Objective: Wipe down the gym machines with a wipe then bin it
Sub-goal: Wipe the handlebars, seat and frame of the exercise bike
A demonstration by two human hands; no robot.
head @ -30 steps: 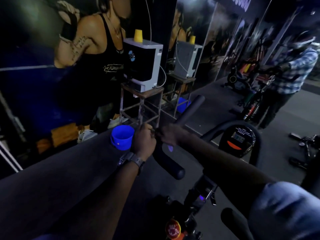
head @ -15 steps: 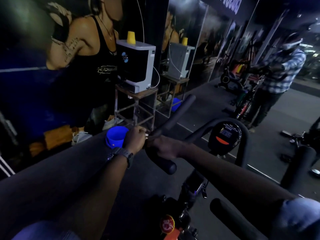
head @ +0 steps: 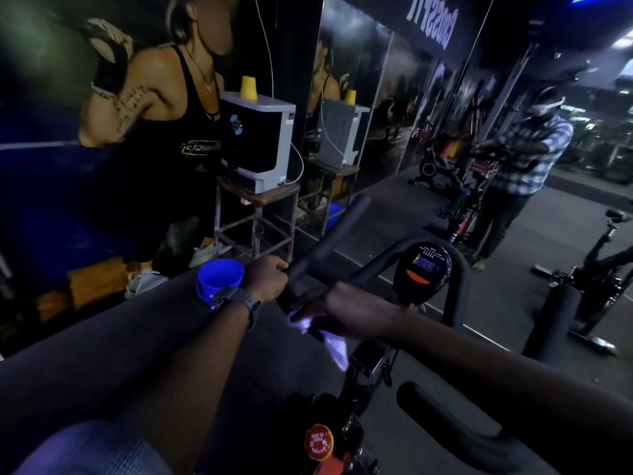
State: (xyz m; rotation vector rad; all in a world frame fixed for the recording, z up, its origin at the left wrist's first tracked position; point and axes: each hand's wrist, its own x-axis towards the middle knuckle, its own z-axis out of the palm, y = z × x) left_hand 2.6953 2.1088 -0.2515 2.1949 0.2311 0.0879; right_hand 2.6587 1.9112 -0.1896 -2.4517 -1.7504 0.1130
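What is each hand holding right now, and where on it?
The left hand grips the bike's left handlebar partway along. The right hand holds a white wipe against the same bar nearer its end.

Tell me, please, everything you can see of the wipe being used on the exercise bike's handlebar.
The wipe is a small, thin, crumpled white sheet, cloth or paper by its look. The right hand holds it against the black padded left handlebar, near where the bar bends. One bunched end shows by the fingers; a loose corner hangs below the hand, in front of the bike's stem. The left hand grips the same bar just beyond, apart from the wipe. Dim light hides any dirt or dampness.
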